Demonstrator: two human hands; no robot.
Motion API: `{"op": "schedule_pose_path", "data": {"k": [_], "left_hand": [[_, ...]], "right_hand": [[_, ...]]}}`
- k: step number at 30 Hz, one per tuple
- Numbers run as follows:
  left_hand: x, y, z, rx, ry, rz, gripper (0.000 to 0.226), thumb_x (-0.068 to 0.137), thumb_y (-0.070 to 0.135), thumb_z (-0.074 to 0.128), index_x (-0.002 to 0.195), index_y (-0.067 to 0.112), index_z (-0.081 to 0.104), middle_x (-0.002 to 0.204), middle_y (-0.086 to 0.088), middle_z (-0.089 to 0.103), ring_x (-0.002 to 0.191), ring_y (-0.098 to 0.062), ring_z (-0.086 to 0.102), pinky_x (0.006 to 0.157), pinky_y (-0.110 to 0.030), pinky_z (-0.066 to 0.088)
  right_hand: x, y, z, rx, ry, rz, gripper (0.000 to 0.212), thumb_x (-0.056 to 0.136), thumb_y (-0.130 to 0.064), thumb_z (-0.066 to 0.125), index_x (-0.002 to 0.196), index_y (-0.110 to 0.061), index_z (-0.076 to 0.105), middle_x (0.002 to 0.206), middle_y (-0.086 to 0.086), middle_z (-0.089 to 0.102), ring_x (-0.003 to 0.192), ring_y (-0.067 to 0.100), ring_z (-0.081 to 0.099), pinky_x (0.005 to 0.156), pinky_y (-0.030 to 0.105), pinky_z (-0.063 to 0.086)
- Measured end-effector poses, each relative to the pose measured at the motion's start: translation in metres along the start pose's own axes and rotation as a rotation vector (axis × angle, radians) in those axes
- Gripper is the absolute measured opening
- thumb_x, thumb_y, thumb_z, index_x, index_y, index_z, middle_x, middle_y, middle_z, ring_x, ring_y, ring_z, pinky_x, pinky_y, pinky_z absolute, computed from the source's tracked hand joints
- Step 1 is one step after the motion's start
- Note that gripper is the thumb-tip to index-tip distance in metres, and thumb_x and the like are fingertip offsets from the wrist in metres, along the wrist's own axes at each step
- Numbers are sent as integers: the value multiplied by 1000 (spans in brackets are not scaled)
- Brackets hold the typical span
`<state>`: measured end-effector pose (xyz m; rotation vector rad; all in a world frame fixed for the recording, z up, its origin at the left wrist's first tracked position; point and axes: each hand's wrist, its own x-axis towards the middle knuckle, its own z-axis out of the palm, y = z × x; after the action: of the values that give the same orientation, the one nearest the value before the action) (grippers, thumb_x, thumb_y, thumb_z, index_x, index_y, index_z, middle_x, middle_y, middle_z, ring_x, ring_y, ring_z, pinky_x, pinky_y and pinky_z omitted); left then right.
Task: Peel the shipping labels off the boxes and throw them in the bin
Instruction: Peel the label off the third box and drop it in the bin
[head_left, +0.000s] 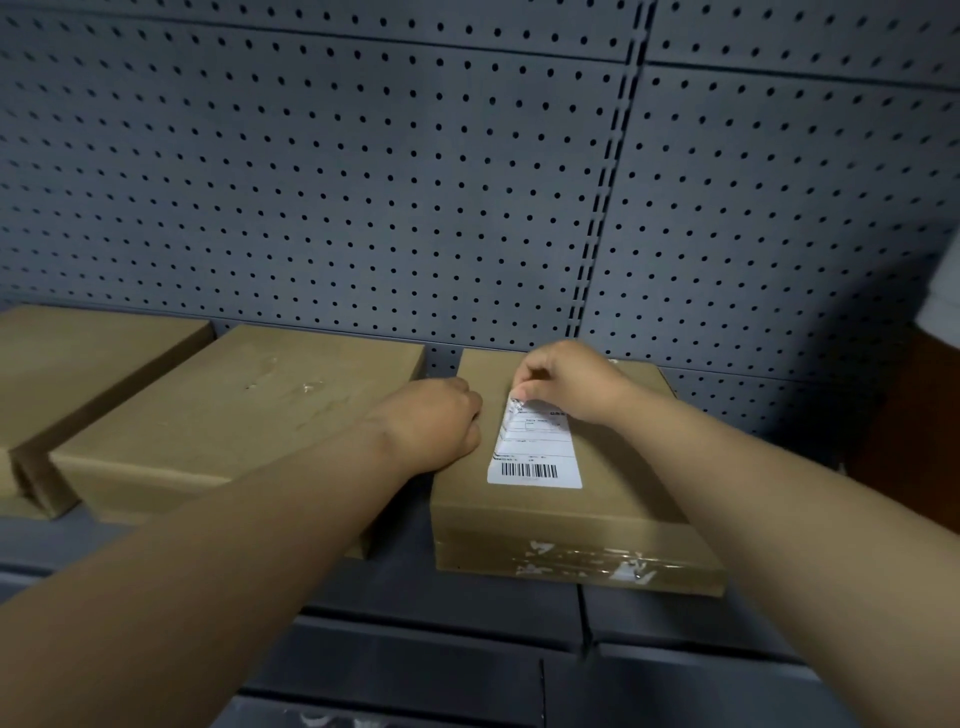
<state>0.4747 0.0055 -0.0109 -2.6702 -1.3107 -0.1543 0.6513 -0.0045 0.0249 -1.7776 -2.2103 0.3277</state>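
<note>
A brown cardboard box sits on the grey shelf at centre right, with a white shipping label with a barcode stuck on its top. My right hand pinches the label's far left corner, which curls up off the cardboard. My left hand is closed into a fist and rests on the box's left edge, pressing on it. The bin is not in view.
Two more flat cardboard boxes lie to the left, one beside the labelled box and another at the far left, neither showing a label. Behind stands a grey pegboard wall. The shelf front edge runs below.
</note>
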Motion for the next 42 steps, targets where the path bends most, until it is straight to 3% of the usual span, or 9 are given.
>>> {"op": "schedule_pose_path", "data": {"k": [4, 9, 16, 24, 28, 30, 33, 36, 42], "left_hand": [[0, 2, 1, 31, -7, -1, 32, 96, 24, 35, 107, 6, 58, 110, -12, 59, 97, -30, 59, 81, -39, 49], [0, 2, 3, 70, -8, -3, 33, 98, 25, 32, 114, 8, 54, 114, -12, 59, 101, -30, 59, 82, -38, 47], [-6, 3, 6, -9, -17, -1, 36, 98, 28, 31, 117, 9, 54, 117, -13, 58, 103, -30, 58, 87, -41, 50], [-6, 5, 8, 58, 2, 22, 37, 99, 32, 29, 114, 10, 54, 114, -13, 59, 97, -30, 60, 83, -40, 51], [-8, 6, 8, 78, 4, 27, 37, 99, 31, 28, 116, 10, 53, 116, -13, 58, 98, -30, 60, 84, -41, 51], [-8, 6, 7, 88, -10, 27, 37, 99, 31, 28, 118, 10, 52, 118, -13, 57, 99, -30, 59, 84, -41, 51], [-9, 7, 5, 86, -22, 34, 37, 99, 30, 28, 118, 9, 51, 118, -14, 56, 99, -30, 59, 83, -41, 51], [-9, 7, 3, 71, -30, 24, 37, 99, 30, 28, 116, 9, 52, 117, -14, 57, 98, -30, 59, 84, -42, 51], [-12, 8, -3, -54, -73, -50, 39, 99, 32, 32, 123, 9, 52, 124, -11, 56, 109, -27, 56, 91, -38, 48]], "right_hand": [[2, -11, 6, -111, -57, -33, 16, 86, -29, 65, 97, -17, 68, 106, -2, 68, 96, 16, 61, 83, 31, 47], [-9, -10, 0, -61, -68, -49, 49, 85, -28, 66, 132, -30, 51, 96, -5, 57, 89, 10, 51, 78, 23, 37], [-12, -9, 7, -57, -17, -81, 13, 82, -25, 70, 92, -17, 72, 86, -9, 48, 93, 13, 54, 81, 27, 40], [-8, -12, 20, -105, 116, -82, 12, 89, -21, 60, 91, -12, 69, 95, -3, 53, 93, 11, 46, 81, 25, 36], [-7, -17, 25, -138, 68, -57, 11, 89, -17, 59, 87, -11, 68, 91, -4, 52, 93, 14, 47, 81, 26, 37], [-9, -5, 2, -50, 24, 121, 10, 90, -15, 58, 89, -10, 66, 97, 1, 56, 96, 17, 52, 85, 29, 41], [-16, 22, -41, -139, 168, 423, 24, 92, -6, 47, 108, -2, 64, 117, 14, 64, 103, 31, 61, 88, 35, 49], [-13, 20, -54, -115, 301, 333, 19, 89, -4, 51, 96, -3, 69, 107, 17, 68, 78, 25, 58, 59, 26, 43], [-12, -4, -56, 8, 421, 181, 14, 92, -17, 55, 95, -11, 67, 99, 1, 44, 83, 15, 48, 78, 26, 36]]}}
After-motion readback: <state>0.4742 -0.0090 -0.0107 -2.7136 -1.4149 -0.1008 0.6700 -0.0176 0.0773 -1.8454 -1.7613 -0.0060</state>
